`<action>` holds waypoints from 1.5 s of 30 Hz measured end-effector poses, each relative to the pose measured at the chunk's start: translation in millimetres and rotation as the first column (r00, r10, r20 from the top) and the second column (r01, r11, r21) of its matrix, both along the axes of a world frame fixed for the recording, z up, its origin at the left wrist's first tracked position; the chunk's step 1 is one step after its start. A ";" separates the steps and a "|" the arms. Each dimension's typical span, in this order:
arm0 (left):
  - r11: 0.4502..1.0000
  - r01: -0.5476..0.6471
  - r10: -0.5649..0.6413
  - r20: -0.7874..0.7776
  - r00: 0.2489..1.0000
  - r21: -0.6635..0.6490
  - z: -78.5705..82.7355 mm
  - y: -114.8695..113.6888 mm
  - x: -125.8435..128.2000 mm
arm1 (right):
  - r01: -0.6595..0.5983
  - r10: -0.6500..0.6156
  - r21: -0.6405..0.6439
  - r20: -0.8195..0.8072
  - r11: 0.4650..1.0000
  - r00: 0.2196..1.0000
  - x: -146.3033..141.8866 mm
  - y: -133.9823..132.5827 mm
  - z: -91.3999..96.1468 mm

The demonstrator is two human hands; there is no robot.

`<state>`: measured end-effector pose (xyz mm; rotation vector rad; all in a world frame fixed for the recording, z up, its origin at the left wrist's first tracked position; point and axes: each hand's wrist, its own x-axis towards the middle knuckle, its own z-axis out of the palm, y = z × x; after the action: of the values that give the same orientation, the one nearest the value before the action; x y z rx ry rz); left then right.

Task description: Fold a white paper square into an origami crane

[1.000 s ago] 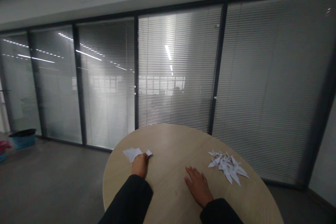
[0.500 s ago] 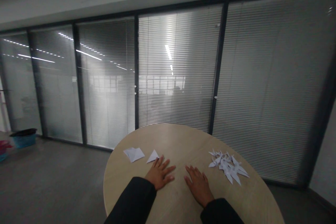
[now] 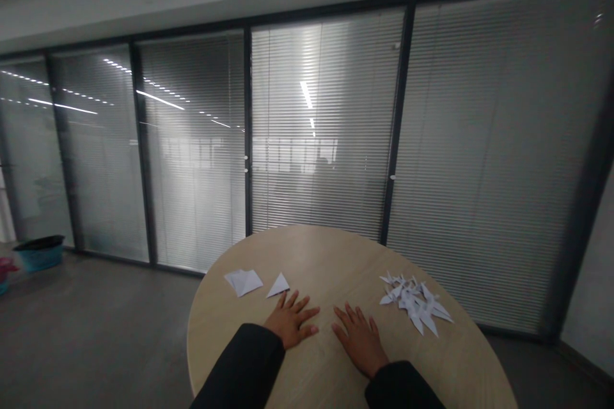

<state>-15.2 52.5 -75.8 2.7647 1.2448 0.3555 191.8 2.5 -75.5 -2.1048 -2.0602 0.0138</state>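
Note:
Both of my hands lie on the round wooden table (image 3: 307, 246), palms down and holding nothing. My left hand (image 3: 291, 321) is open with fingers spread. Its fingertips are just short of a folded white paper triangle (image 3: 279, 285). Farther left is a small stack of white paper sheets (image 3: 244, 282). My right hand (image 3: 359, 337) is open too, its fingers slightly apart. To the right of it lies a pile of folded white paper pieces (image 3: 416, 304) with pointed tips, several of them overlapping.
A glass partition with blinds (image 3: 321, 128) runs behind the table. On the grey floor (image 3: 119, 326) at the far left stands a blue tub (image 3: 41, 255) with a dark top, beside a red item (image 3: 7, 266) cut off by the view's edge.
My left hand has drawn back slightly from the paper triangle. The fingers of my right hand have spread a little. The papers look the same, and the view has shifted slightly.

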 end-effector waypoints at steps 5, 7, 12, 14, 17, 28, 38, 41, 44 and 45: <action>1.000 0.003 -0.003 0.010 1.000 -0.029 1.5 0.5 0.8 | -0.009 0.009 0.010 0.015 1.000 1.000 1.6 2.0 -2.3; 1.000 -0.018 0.019 0.009 1.000 -0.025 2.4 2.4 -0.9 | -0.011 0.011 0.016 0.008 1.000 1.000 3.0 3.8 -5.2; 0.983 -0.181 0.181 0.018 0.983 0.025 -0.9 13.7 -12.1 | -0.011 0.012 0.026 -0.006 1.000 1.000 5.3 4.7 -8.1; 0.965 -0.257 0.256 0.020 0.966 0.045 -4.4 19.3 -17.1 | -0.008 0.009 0.018 -0.009 1.000 1.000 5.3 3.3 -6.6; 0.925 -0.366 0.365 0.031 0.930 0.105 -8.4 25.8 -22.2 | -0.009 0.009 -0.003 -0.002 1.000 1.000 4.9 1.2 -3.9; 0.971 -0.207 0.202 0.052 0.978 0.120 -11.8 18.1 -10.2 | 0.067 -0.067 0.022 0.008 0.998 0.998 6.2 5.3 -5.0; 0.987 -0.159 0.158 -0.034 0.987 -0.027 -2.4 11.7 -8.8 | 0.098 -0.094 -0.060 0.069 0.993 0.993 7.0 4.1 -4.0; 0.986 -0.165 0.165 -0.029 0.986 -0.026 -1.5 11.0 -8.3 | 0.096 -0.092 -0.062 0.071 0.993 0.993 6.4 3.5 -3.0; 0.986 -0.167 0.167 -0.022 0.986 -0.024 -1.5 10.6 -8.0 | 0.101 -0.096 -0.067 0.067 0.993 0.993 5.7 3.1 -1.6; 0.986 -0.166 0.165 -0.021 0.986 -0.026 -1.6 10.6 -8.0 | 0.102 -0.098 -0.071 0.067 0.992 0.993 5.6 3.0 -1.2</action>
<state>-23.3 63.1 -77.5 2.6548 1.4775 0.3230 197.4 5.4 -76.7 -2.2788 -2.0155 0.0097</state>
